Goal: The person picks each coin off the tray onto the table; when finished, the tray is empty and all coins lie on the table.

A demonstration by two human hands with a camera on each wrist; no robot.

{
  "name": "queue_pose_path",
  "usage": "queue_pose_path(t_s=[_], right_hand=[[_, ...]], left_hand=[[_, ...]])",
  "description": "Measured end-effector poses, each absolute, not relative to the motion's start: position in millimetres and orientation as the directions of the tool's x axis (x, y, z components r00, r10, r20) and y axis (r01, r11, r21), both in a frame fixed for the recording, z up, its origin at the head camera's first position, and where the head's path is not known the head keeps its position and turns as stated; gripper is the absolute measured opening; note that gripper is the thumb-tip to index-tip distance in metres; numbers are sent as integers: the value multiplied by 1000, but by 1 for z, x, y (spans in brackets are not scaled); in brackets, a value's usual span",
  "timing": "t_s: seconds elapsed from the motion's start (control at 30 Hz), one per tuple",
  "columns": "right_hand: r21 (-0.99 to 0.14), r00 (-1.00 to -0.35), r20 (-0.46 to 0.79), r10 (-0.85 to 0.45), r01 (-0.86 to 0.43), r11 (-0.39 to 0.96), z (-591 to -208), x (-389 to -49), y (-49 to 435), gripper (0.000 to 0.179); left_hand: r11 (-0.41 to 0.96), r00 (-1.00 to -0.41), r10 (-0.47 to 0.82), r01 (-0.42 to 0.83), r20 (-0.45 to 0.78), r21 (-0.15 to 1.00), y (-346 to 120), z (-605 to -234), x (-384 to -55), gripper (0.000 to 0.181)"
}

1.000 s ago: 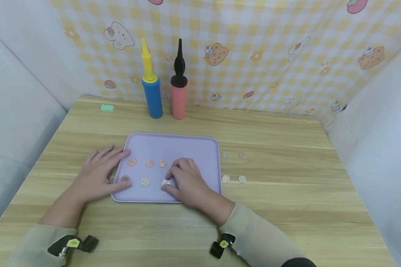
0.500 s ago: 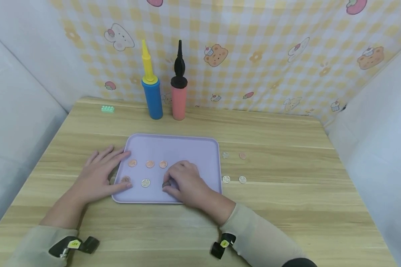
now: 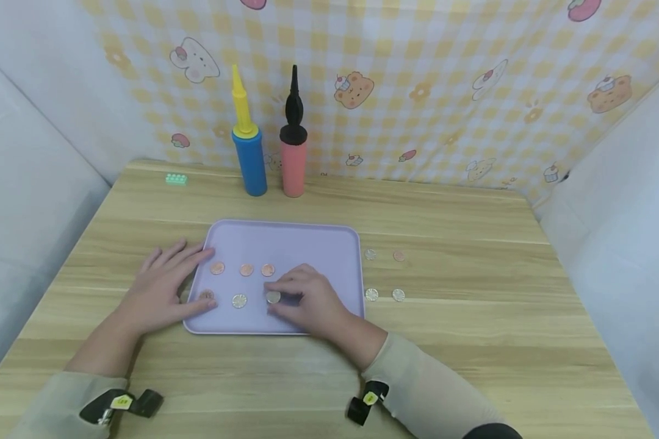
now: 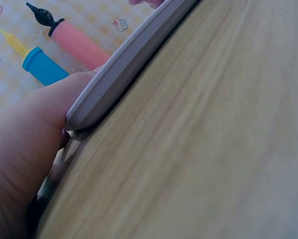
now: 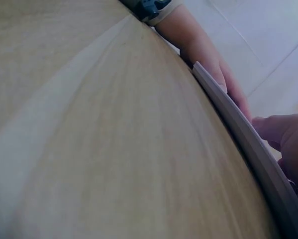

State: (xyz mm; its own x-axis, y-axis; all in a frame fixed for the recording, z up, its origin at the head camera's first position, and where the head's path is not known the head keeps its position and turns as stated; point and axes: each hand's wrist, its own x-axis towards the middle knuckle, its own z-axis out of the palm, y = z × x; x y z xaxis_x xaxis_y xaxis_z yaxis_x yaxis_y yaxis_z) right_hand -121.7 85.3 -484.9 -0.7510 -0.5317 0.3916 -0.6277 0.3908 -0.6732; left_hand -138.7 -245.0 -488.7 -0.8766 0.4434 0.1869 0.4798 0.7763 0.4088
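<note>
A silver coin is between the thumb and forefinger of my right hand, which pinches it by its edges over the lilac tray. My left hand lies spread over the tray's left edge, fingers extended. Its thumb reaches inside the rim, close to a copper coin. A second silver coin lies left of the pinched one. Behind them, three copper coins form a row, the middle copper coin among them. In the right wrist view, my right thumb shows above the tray rim.
Right of the tray, on the wooden table, lie a copper coin and three silver coins, one silver coin near the rim. At the back stand a blue-and-yellow hand pump, a pink-and-black pump and a green toy brick.
My right fingers have lifted and turned the silver coin; it stood dark and edge-on half a second ago and now shows a plain face. My left hand has stayed put.
</note>
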Motion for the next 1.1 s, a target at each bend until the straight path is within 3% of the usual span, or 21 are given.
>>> queue_pose_path(t_s=[0.17,0.43,0.73,0.9,1.1], right_hand=[[-725,-785,398,-475,-587,362,-485,-122,87,40],[-724,-772,393,-499,-594,350,-484,-122,86,31],[-639,-738,364,-568,-642,424,-484,-122,89,34],[-544,-720,430,-544,-688,480,-483,-117,98,33],[-533,-720,481,-501,-693,485,-482,-117,103,33]], left_hand=[[776,-879,442,476,181,414,-245,-488,-139,93],[783,-887,433,459,162,420,-245,-489,-139,92],[780,-885,432,463,173,421,-245,-489,-140,93],[774,-880,440,473,180,421,-246,-491,-141,95],[781,-886,433,462,169,420,-247,-493,-142,95]])
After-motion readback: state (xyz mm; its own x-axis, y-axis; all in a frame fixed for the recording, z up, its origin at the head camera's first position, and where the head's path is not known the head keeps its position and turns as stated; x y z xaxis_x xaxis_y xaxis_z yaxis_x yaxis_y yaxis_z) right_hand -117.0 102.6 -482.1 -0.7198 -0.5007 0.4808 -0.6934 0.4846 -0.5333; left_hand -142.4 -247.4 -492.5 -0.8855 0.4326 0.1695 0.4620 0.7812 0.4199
